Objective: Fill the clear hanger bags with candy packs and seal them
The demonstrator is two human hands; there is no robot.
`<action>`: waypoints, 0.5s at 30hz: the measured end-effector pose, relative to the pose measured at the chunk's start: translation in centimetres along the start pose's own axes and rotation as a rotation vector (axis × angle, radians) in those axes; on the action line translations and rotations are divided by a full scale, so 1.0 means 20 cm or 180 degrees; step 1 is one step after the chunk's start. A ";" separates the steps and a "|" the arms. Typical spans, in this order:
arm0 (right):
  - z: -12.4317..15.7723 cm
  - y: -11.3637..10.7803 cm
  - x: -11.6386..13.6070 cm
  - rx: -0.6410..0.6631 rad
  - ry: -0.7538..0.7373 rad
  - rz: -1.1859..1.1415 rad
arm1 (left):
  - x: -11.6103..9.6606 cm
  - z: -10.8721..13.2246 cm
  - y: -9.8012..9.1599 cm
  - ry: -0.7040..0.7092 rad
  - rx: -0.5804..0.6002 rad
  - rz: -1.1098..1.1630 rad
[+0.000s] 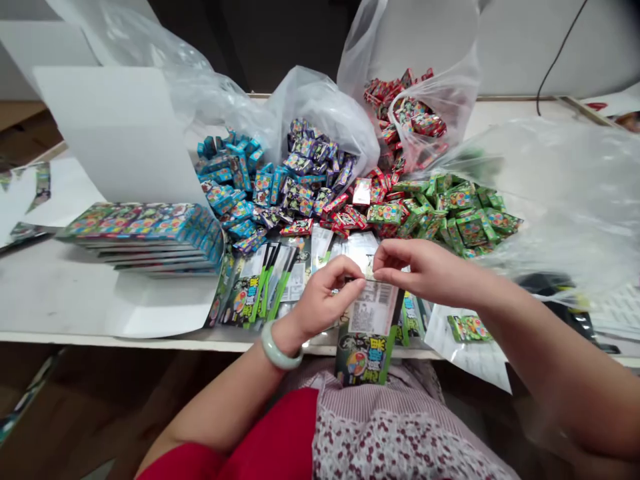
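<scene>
A printed candy packet (364,357), black and green with a clear window, hangs upright over the table's front edge and my lap. My left hand (327,293) pinches its top edge between thumb and forefinger. My right hand (417,267) is closed beside it, its thumb and fingertips pinched on the same top edge. Flat packets of the same kind (247,290) lie spread on the table under and left of my hands. Just beyond them are heaps of small boxes: blue (230,177), purple (313,157), red (350,217) and green (467,213).
At left, a white carton (170,310) with a raised flap holds stacked rows of small boxes (145,223). Clear plastic bags (320,100) stand behind the heaps, and another plastic sheet (565,193) covers the right side. White paper (465,357) overhangs the front edge.
</scene>
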State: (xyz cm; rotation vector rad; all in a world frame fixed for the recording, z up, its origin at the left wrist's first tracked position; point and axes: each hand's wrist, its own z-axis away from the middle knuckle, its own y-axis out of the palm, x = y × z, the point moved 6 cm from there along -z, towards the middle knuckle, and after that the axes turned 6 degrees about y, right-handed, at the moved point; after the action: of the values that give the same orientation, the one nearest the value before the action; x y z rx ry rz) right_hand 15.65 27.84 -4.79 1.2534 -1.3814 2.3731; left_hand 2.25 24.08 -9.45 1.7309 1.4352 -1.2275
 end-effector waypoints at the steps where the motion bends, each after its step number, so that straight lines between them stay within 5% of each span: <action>1: 0.00 0.00 0.00 0.0039 0.0025 0.0011 | 0.01 0.00 0.00 -0.0013 -0.0001 0.0007; 11: -0.01 0.00 0.01 0.0080 0.0189 0.0150 | 0.03 -0.01 0.02 -0.0041 -0.0283 -0.0076; 15: -0.06 0.02 -0.06 0.0374 0.0179 -0.0553 | 0.02 -0.01 0.02 0.0070 -0.0236 -0.0219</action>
State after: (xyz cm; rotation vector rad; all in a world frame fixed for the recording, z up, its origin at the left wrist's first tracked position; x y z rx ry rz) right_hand 15.41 28.86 -6.21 1.2675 -1.0840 2.3791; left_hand 2.63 24.35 -9.77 1.6627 1.5451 -1.1789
